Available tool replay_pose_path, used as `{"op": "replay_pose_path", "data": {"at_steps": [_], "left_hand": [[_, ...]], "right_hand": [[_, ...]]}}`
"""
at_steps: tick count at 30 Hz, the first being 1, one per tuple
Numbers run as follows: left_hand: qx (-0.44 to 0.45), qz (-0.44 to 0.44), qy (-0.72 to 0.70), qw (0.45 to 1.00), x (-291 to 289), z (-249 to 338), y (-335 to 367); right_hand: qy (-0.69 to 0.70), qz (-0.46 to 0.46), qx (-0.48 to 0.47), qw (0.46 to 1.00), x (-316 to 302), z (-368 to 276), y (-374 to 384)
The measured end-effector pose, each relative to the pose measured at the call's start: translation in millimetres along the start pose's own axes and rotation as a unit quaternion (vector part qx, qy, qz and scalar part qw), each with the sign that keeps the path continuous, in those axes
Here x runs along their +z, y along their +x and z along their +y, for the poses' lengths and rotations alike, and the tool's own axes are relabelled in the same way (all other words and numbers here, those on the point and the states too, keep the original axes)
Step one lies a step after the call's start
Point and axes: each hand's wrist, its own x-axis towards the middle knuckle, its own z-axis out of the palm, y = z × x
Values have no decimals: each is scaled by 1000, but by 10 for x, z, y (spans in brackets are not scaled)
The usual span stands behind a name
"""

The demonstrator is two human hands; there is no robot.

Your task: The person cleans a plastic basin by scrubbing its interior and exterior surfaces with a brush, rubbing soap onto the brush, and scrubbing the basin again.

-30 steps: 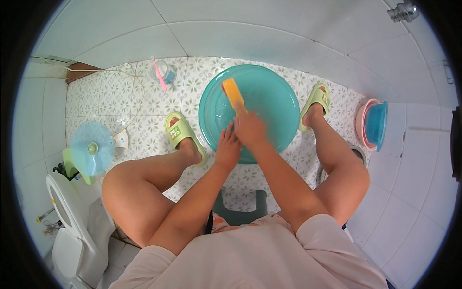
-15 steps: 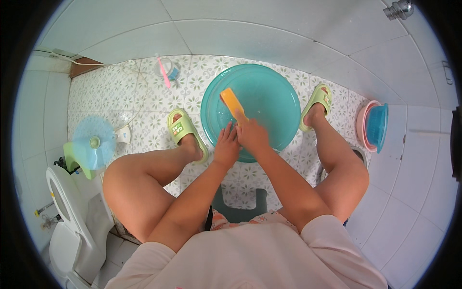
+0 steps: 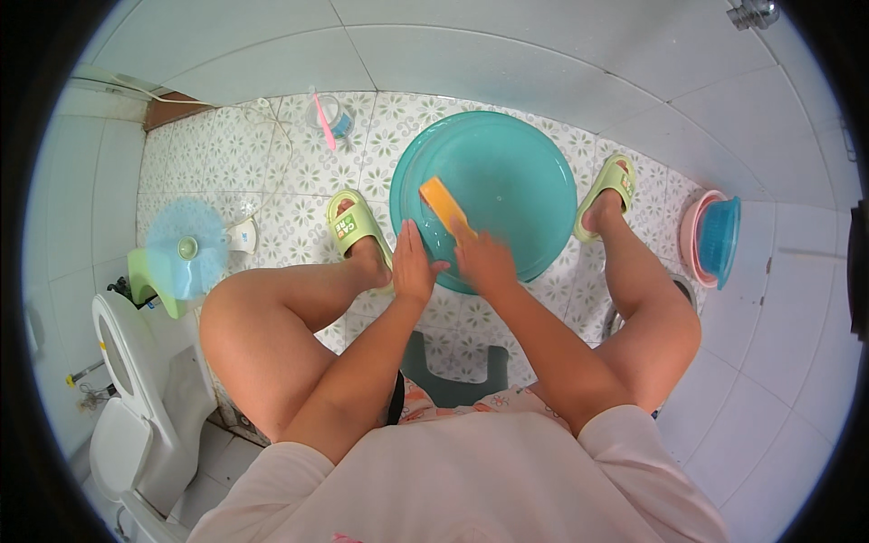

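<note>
Orange brush (image 3: 444,203) in right hand (image 3: 487,262), apparently just beside left hand (image 3: 415,269)

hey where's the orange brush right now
In the head view, the orange brush is in the right hand, over the left part of the green basin.

Taking the teal basin (image 3: 540,195) as our landmark, we find printed lettering on the light green slipper (image 3: 353,228) just left of it: white block capitals in two short rows across the strap, with small coloured marks beside them. On the matching slipper (image 3: 619,175) just right of the basin, we see small print on the strap, too fine for us to read. Well to the basin's left, a white piece (image 3: 243,236) bears a blue mark, also illegible to us.
</note>
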Motion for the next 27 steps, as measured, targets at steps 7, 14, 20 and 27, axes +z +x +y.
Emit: {"op": "replay_pose_path", "data": {"at_steps": [7,14,20,27], "left_hand": [[-35,-50,-62,996,12,56,0],[-49,-26,-64,996,123,44,57],[-53,-24,-66,996,64,0,30],[-5,-42,-52,998,77,5,16]], "right_hand": [[69,-35,56,995,-125,-94,119],[39,-15,45,998,-68,-100,19],[72,-109,54,990,-125,-59,-485],[102,-61,98,988,-195,-202,111]]}}
